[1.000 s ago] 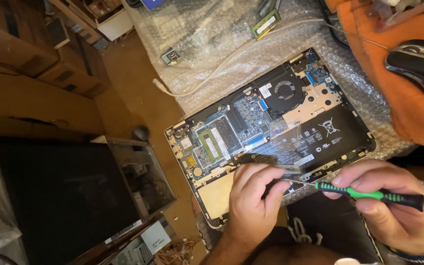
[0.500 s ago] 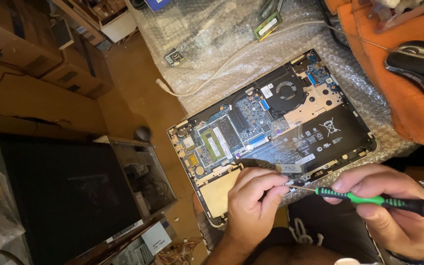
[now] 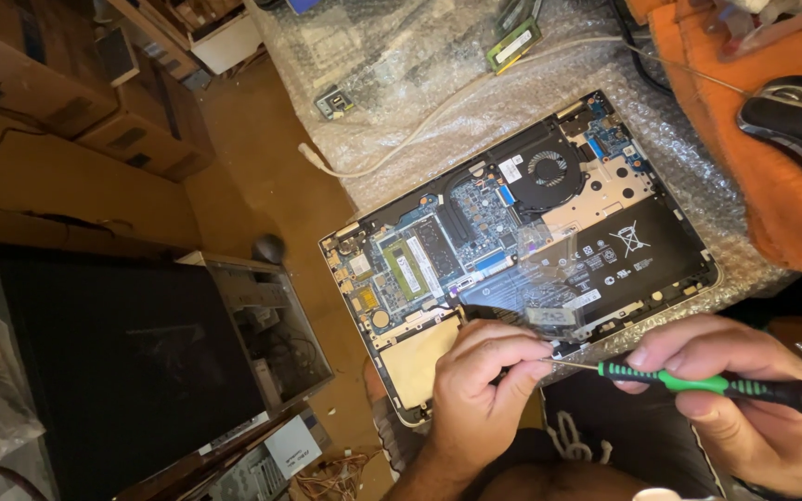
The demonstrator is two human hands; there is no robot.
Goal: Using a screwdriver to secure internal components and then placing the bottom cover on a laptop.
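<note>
An opened laptop lies bottom-up on bubble wrap, showing its circuit board, a round black fan and a flat black battery. My right hand grips a small screwdriver with a green and black handle, held level near the laptop's front edge. My left hand pinches the screwdriver's thin metal shaft near its tip, just over the laptop's near rim. A clear plastic film lies over part of the battery.
A black mouse rests on an orange cloth at the upper right. A white cable and memory sticks lie on the bubble wrap. An open desktop case stands at the lower left beside cardboard boxes.
Both hands and the screwdriver have slid slightly down and toward me, off the battery area to the laptop's near rim. The laptop has not moved.
</note>
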